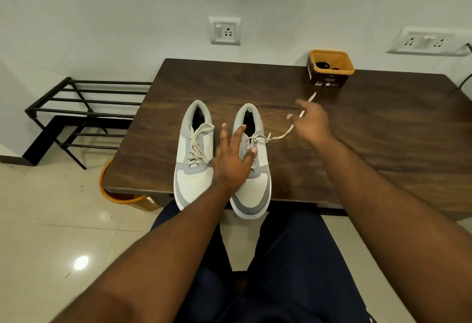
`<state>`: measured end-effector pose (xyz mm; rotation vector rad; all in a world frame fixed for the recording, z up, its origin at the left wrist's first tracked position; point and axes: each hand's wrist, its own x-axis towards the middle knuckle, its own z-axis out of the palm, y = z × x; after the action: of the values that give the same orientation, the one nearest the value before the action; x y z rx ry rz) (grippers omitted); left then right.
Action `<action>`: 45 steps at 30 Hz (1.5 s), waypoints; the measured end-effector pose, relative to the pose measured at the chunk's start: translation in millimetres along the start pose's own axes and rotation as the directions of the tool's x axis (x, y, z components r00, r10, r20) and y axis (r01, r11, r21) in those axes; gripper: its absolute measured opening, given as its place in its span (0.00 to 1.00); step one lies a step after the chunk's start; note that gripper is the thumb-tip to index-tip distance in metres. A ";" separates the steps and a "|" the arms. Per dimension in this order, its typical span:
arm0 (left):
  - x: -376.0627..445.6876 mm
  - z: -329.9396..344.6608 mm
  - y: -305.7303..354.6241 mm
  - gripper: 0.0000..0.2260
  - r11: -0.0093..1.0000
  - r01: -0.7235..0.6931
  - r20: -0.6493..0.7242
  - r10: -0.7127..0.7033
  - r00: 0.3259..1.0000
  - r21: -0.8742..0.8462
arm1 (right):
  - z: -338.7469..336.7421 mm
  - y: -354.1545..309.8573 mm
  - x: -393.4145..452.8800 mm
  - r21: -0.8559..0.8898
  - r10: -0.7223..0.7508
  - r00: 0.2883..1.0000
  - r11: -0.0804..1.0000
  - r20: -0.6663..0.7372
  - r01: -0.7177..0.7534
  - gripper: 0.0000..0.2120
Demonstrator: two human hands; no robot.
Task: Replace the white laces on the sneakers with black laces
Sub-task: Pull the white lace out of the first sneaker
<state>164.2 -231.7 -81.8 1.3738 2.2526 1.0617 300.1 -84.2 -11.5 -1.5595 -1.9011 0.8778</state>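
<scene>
Two grey-and-white sneakers stand side by side at the table's front edge, toes toward me. The left sneaker [194, 159] keeps its white lace [198, 143] threaded and loose. My left hand [233, 159] lies with spread fingers over the right sneaker [255, 187], pressing on its lacing area. My right hand [310, 122], blurred, pinches the end of the right sneaker's white lace [282, 136], drawn out to the right above the table. Its tip [312, 97] sticks out beyond my fingers. A yellow-rimmed box [330, 72] at the back holds dark coils, probably black laces.
The dark wooden table [383, 143] stands against a white wall with sockets [224, 30]. A black metal rack [84, 108] stands to the left on the tiled floor. An orange bin [120, 196] sits under the table's left corner. My knees are below the table edge.
</scene>
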 end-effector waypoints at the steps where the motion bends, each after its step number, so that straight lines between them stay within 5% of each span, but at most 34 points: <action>1: 4.8 -2.2 1.0 0.22 0.999 -0.016 -0.043 0.014 0.999 -0.032 | 8.1 0.9 -8.6 -0.038 -0.109 0.991 0.993 0.073 0.112 0.21; 4: 20.5 -10.2 5.9 0.13 0.997 -0.040 -0.027 0.039 0.999 -0.059 | 32.7 -1.9 -31.7 0.025 -0.327 0.888 0.941 0.323 0.338 0.23; 8: 29.6 -19.9 16.6 0.07 0.986 -0.102 0.025 0.106 0.994 -0.131 | 47.1 -1.0 -32.7 -0.039 -0.400 0.803 0.886 0.442 0.463 0.19; 12: 29.8 -19.5 20.5 0.10 0.920 0.131 0.127 -0.089 0.988 -0.370 | 46.3 4.0 -31.7 -0.027 -0.395 0.798 0.890 0.456 0.456 0.18; 15: 25.6 -32.7 31.7 0.10 0.697 0.386 0.301 -0.248 0.921 -0.604 | 48.3 9.6 -32.6 -0.035 -0.348 0.823 0.914 0.448 0.405 0.23; 17: 22.1 -50.4 45.7 0.11 0.373 0.485 0.395 -0.294 0.870 -0.791 | 50.1 8.2 -35.9 -0.095 -0.288 0.861 0.929 0.418 0.357 0.25; 19: 25.6 -71.4 55.3 0.13 0.068 0.366 0.325 -0.329 0.886 -0.928 | 52.4 5.3 -39.4 -0.162 -0.264 0.885 0.924 0.384 0.346 0.27; 21: 39.9 -94.7 60.9 0.13 -0.077 0.153 0.171 -0.420 0.891 -0.985 | 54.8 3.6 -41.3 -0.160 -0.280 0.886 0.920 0.370 0.357 0.25; 24: 71.5 -131.3 55.7 0.11 0.073 0.052 0.002 -0.570 0.822 -0.996 | 55.2 -1.5 -42.7 -0.164 -0.286 0.869 0.912 0.404 0.376 0.23; 27: 85.9 -140.8 42.2 0.06 0.232 0.121 -0.102 -0.758 0.644 -0.965 | 52.6 -7.5 -41.9 -0.195 -0.287 0.852 0.895 0.437 0.402 0.20; 28: 82.6 -134.6 38.7 0.09 0.378 0.149 -0.238 -0.796 0.557 -0.914 | 51.5 -8.5 -41.2 -0.195 -0.287 0.851 0.894 0.440 0.403 0.19; 29: 73.7 -127.2 35.5 0.15 0.640 0.198 -0.472 -0.709 0.524 -0.742 | 50.1 -8.9 -40.9 -0.189 -0.288 0.850 0.896 0.441 0.402 0.19; 30: 63.1 -115.6 32.9 0.19 0.883 0.172 -0.662 -0.446 0.603 -0.438 | 49.3 -8.2 -40.1 -0.182 -0.285 0.850 0.900 0.443 0.397 0.18; 31: 51.7 -103.0 32.3 0.21 0.986 0.056 -0.641 -0.146 0.754 -0.158 | 48.4 -7.8 -39.2 -0.178 -0.284 0.849 0.902 0.446 0.394 0.18; 33: 36.8 -76.1 30.1 0.22 0.986 -0.162 -0.182 0.150 0.972 -0.049 | 47.0 -6.5 -37.1 -0.173 -0.285 0.845 0.901 0.452 0.397 0.18; 34: 34.6 -63.2 26.7 0.23 0.983 -0.178 0.052 0.180 0.982 -0.052 | 46.6 -6.3 -36.0 -0.166 -0.298 0.840 0.897 0.454 0.409 0.17; 36: 30.3 -45.0 21.9 0.26 0.979 -0.200 0.307 0.183 0.934 0.025 | 46.3 -5.6 -32.8 -0.167 -0.327 0.827 0.881 0.458 0.442 0.14; 39: 30.4 -38.6 15.5 0.27 0.982 -0.169 0.362 0.126 0.924 0.088 | 39.9 -4.7 -30.4 -0.272 -0.315 0.824 0.836 0.472 0.476 0.16; 45: 24.4 -46.8 -6.5 0.21 0.994 -0.098 0.203 0.087 0.975 0.049 | 26.5 16.9 -39.7 -0.445 -0.239 0.861 0.776 0.449 0.448 0.23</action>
<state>120.5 -233.0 -51.5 1.5488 2.1069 0.8476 299.1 -125.0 -41.4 -1.2917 -2.7948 0.5085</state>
